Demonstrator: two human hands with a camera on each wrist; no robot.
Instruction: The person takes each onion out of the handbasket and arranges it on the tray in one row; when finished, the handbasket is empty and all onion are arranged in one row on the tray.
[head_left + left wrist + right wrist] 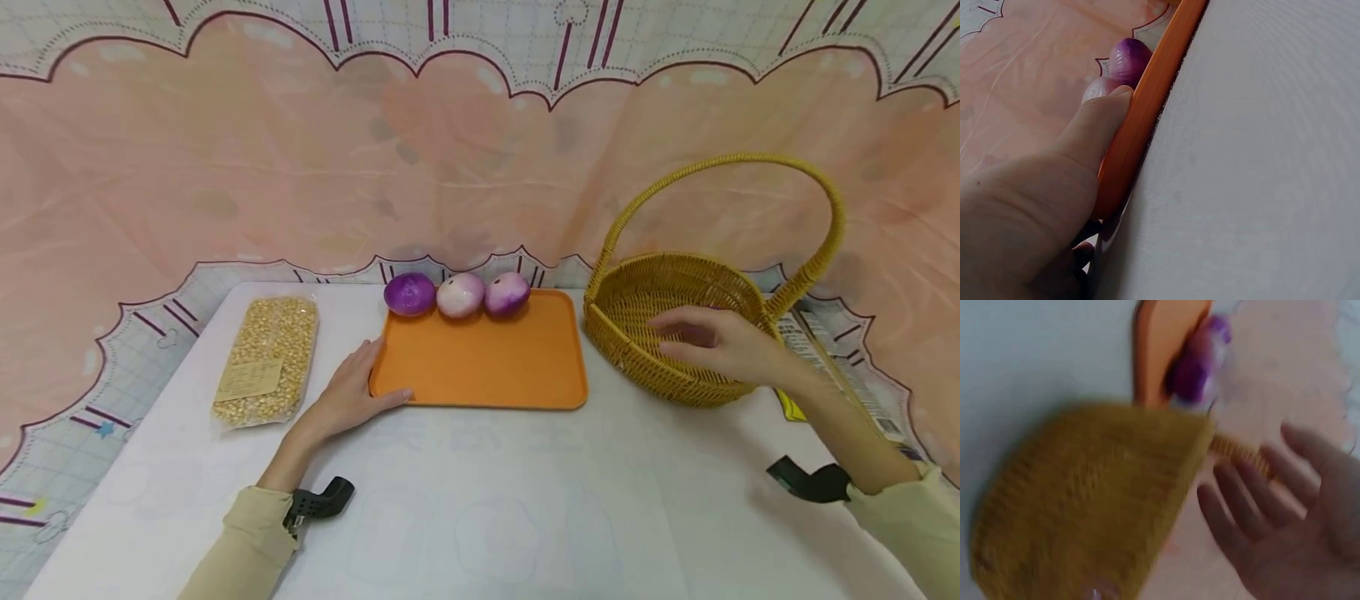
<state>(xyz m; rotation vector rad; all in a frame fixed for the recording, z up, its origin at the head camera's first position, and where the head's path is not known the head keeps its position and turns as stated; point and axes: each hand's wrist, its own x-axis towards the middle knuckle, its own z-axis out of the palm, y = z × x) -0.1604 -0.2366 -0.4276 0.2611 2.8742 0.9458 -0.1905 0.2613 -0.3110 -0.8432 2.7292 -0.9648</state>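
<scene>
My left hand (351, 393) grips the near left corner of an orange tray (480, 367), with its thumb (1094, 122) on the rim and its other fingers along the left side. Three purple-and-white onions sit in a row at the tray's back edge: a deep purple onion (409, 294), a paler onion (461, 296) and a two-toned onion (507, 294). Above the opening of a wicker basket (637, 354), my right hand (712, 340) holds nothing visible, its fingers loosely bent and apart. That hand hides part of the basket's inside; a small purple patch shows there.
A clear bag of corn kernels (273, 358) with a paper label lies left of the tray. The basket's tall handle (738, 158) arches over it. Printed packages (847, 367) lie behind my right forearm. A patterned curtain (337, 167) hangs at the table's back.
</scene>
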